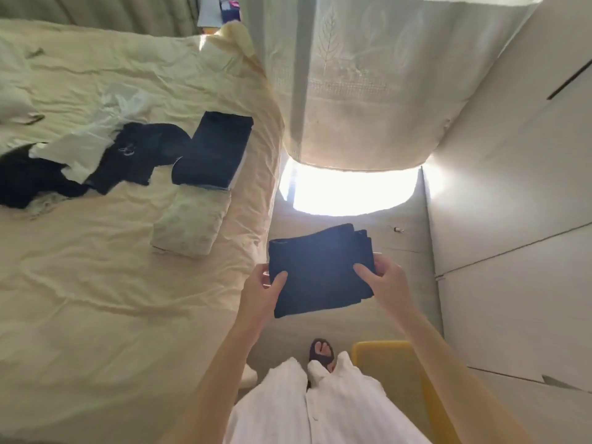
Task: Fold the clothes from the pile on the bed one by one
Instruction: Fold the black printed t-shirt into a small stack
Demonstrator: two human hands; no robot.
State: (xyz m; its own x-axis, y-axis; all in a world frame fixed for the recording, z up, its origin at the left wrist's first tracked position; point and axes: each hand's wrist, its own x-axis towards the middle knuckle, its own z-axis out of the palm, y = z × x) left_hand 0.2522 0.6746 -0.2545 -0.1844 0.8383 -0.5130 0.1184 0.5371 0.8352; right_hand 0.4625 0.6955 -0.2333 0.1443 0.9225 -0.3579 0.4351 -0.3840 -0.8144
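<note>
Dark folded garment (320, 270) is held in the air beside the bed (96, 299), pinched at its near corners by the left hand (261, 291) and right hand (386, 280). Farther off, two folded pieces (205, 184) are stacked near what seems an unfolded pile (80, 155).

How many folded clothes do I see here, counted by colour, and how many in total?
Dark folded, on the bed: 1
Dark folded, gripped by left hand and right hand, over the floor: 1
Pale patterned folded, on the bed: 1
Total: 3
</note>
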